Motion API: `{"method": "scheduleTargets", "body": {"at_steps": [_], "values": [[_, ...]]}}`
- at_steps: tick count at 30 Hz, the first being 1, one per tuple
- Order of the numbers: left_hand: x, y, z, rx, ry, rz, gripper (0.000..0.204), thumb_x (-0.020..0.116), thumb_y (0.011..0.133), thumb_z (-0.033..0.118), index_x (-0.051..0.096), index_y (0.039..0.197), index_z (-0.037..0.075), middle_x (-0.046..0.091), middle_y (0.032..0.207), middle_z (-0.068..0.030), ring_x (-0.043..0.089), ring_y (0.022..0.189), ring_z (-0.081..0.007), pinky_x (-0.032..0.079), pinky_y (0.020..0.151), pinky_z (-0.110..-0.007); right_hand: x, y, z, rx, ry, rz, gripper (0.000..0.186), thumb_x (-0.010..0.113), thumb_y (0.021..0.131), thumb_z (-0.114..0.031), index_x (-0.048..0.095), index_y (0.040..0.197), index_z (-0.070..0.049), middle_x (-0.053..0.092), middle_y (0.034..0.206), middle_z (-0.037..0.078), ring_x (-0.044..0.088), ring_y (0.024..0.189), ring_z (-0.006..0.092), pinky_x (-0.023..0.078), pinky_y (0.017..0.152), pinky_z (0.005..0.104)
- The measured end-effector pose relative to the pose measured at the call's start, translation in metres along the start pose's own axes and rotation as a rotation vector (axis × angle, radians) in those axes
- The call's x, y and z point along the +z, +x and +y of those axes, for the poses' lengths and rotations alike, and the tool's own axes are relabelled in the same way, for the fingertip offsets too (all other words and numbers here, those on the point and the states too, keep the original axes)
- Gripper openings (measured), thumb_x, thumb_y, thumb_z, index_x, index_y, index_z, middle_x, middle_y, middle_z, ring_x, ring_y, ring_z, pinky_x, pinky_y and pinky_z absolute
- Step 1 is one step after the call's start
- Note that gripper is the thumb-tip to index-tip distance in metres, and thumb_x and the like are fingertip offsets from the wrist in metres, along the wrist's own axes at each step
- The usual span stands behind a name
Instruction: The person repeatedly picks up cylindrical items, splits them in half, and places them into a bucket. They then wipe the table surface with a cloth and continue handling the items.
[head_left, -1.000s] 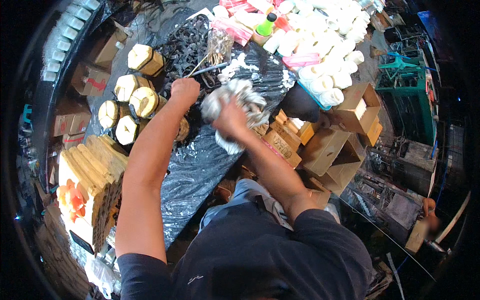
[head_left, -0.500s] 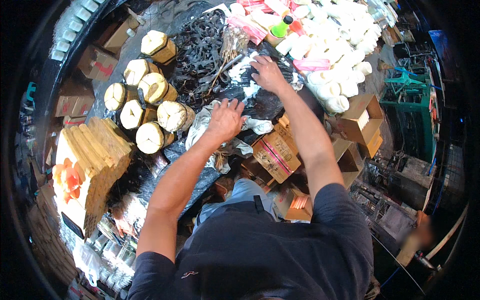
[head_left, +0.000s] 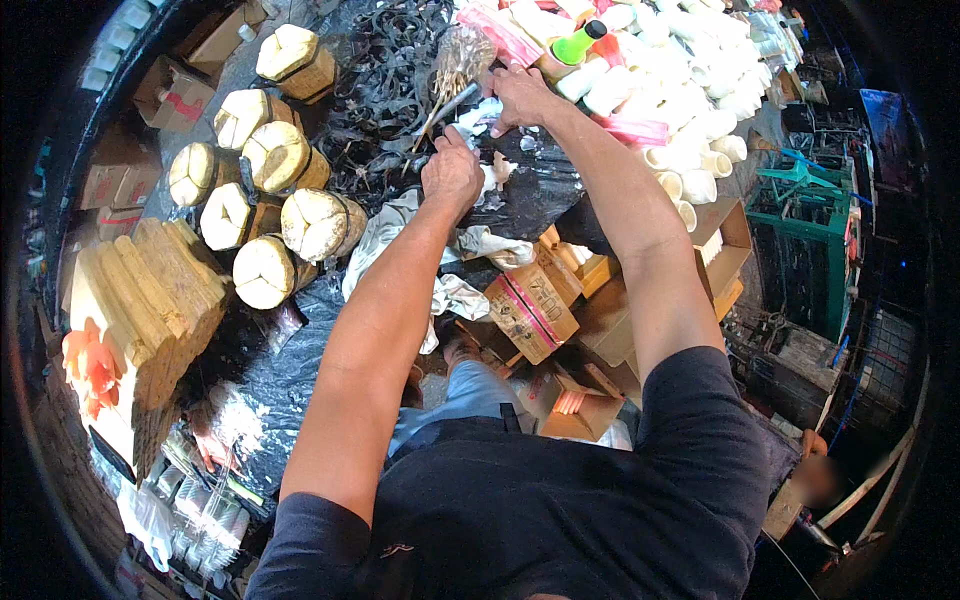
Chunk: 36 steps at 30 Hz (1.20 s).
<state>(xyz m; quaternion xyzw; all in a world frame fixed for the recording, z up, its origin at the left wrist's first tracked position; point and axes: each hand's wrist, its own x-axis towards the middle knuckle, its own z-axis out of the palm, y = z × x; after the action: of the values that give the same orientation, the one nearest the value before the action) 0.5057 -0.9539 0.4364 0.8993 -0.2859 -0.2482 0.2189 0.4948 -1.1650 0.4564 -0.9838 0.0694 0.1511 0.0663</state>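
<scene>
My left hand [head_left: 450, 175] is over the black plastic with its fingers curled down at white scraps [head_left: 485, 115]; what they hold, if anything, is hidden. Higher and to the right, my right hand [head_left: 523, 100] has bent fingers spread at those scraps, beside a pale rod [head_left: 452, 108]. Black rubber strips [head_left: 385, 85] and a bundle of thin sticks [head_left: 460, 55] lie just beyond. A crumpled pale cloth [head_left: 455, 295] is draped below my left hand, behind my forearm. A green bottle [head_left: 575, 45] with a black top stands just past my right hand.
Several bound bundles [head_left: 270, 155] and stacked yellowish slabs [head_left: 150, 310] are at left. Piled white and pink cylinders [head_left: 690, 70] fill the upper right. Cardboard boxes [head_left: 530, 310] sit below the table's edge. Another person [head_left: 812, 445], partly visible, is at the lower right.
My right hand has left the cloth and moved up to the white scraps. My left hand dropped toward the cloth, then rose again, its fingers now curled. The cloth lies lower, released.
</scene>
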Motion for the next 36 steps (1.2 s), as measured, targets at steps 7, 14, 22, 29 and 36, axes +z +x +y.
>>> {"method": "scheduleTargets", "body": {"at_steps": [7,14,22,29,36], "values": [[0.008,0.01,-0.001,-0.107,-0.243,0.182,0.046,0.075,0.092,0.022,0.055,0.131,0.008,0.065,0.124,-0.0278,0.068,0.109,-0.0492,0.054,0.092,-0.057,0.002,-0.009,0.005,-0.089,0.139,-0.051,0.059,0.092,0.073,-0.028,0.065,0.123,-0.01,0.073,0.11,0.016,0.067,0.11,0.042,0.052,0.09,0.0524],[0.003,-0.03,-0.015,0.243,-0.319,0.246,0.022,0.074,0.087,0.011,0.065,0.106,0.002,0.065,0.105,-0.0232,0.066,0.103,-0.0465,0.053,0.087,-0.054,-0.002,-0.091,-0.015,-0.133,0.368,0.034,0.039,0.084,0.083,-0.025,0.073,0.114,-0.004,0.075,0.108,0.016,0.071,0.103,0.0371,0.055,0.09,0.0479],[-0.062,-0.155,-0.056,0.152,-0.34,0.16,0.015,0.075,0.09,0.006,0.061,0.093,0.001,0.065,0.082,-0.0208,0.065,0.077,-0.0426,0.051,0.071,-0.049,0.047,-0.105,-0.04,-0.131,0.212,0.254,0.068,0.095,0.068,-0.033,0.071,0.126,-0.009,0.07,0.122,0.012,0.061,0.122,0.0345,0.05,0.107,0.0444],[-0.082,-0.228,-0.091,-0.04,-0.471,-0.035,0.019,0.08,0.091,0.008,0.064,0.099,0.003,0.069,0.076,-0.0081,0.065,0.07,-0.0152,0.052,0.066,-0.035,0.039,-0.089,-0.047,-0.116,0.17,-0.077,0.061,0.095,0.067,-0.04,0.071,0.112,-0.007,0.072,0.112,0.013,0.064,0.118,0.035,0.052,0.099,0.0503],[-0.038,-0.239,-0.108,-0.21,-1.113,0.058,0.031,0.075,0.095,0.002,0.061,0.122,0.0,0.073,0.098,-0.0057,0.066,0.084,-0.0104,0.054,0.069,-0.028,0.036,-0.125,-0.08,-0.013,0.345,-0.059,0.037,0.074,0.094,-0.024,0.065,0.122,-0.003,0.069,0.125,0.025,0.067,0.113,0.0471,0.055,0.095,0.0531]]}}
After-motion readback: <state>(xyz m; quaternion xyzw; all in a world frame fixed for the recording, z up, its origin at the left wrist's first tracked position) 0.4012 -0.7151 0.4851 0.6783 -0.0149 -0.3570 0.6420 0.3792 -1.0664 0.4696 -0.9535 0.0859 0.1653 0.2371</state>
